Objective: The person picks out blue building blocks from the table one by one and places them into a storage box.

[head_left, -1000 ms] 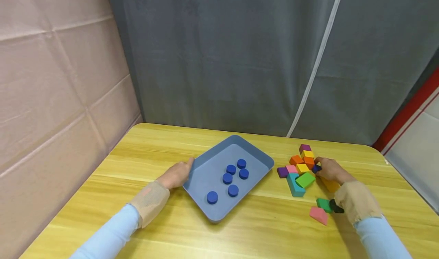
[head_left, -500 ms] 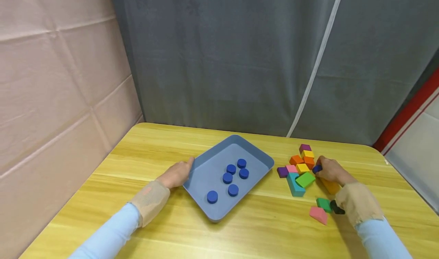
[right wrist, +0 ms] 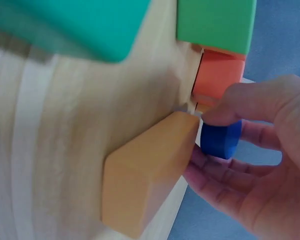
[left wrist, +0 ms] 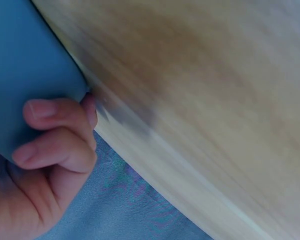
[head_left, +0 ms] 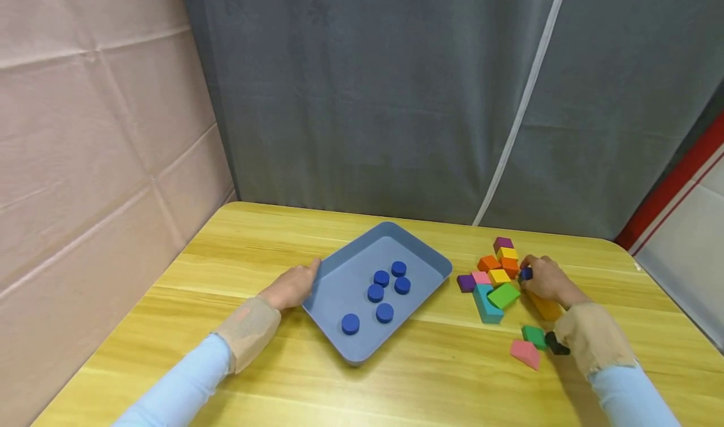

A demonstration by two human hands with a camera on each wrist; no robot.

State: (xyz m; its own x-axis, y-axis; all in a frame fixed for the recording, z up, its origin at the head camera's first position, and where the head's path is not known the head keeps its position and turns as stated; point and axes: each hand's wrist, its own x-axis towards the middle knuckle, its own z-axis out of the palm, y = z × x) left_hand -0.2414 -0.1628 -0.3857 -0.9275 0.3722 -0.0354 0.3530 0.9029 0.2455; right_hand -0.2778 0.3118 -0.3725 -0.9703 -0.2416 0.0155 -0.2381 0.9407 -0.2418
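Observation:
My left hand [head_left: 291, 287] grips the left side of a grey-blue tray [head_left: 347, 282], with curled fingers [left wrist: 55, 110] on its wall in the left wrist view. Several round blue blocks [head_left: 384, 313] lie flat in the tray. On the right, my right hand [head_left: 548, 280] pinches another round blue block [right wrist: 220, 140] between thumb and fingers. Beside that hand lies a long orange block [right wrist: 150, 175]. Just left of the held block is a group of coloured blocks, among them a light green block [head_left: 503, 296], a teal arch block [head_left: 486, 304] and a yellow block [head_left: 499, 278].
Nearer the front right lie a pink block [head_left: 525, 354], a green block [head_left: 534, 337] and a black block [head_left: 557, 343], close to my right wrist. A grey curtain [head_left: 362, 100] hangs behind the wooden table [head_left: 430, 377]. A pale wall covering stands left.
The round blue block in my right hand has shifted slightly and turned between the fingers, now showing a little higher. My left hand and the tray have stayed in place.

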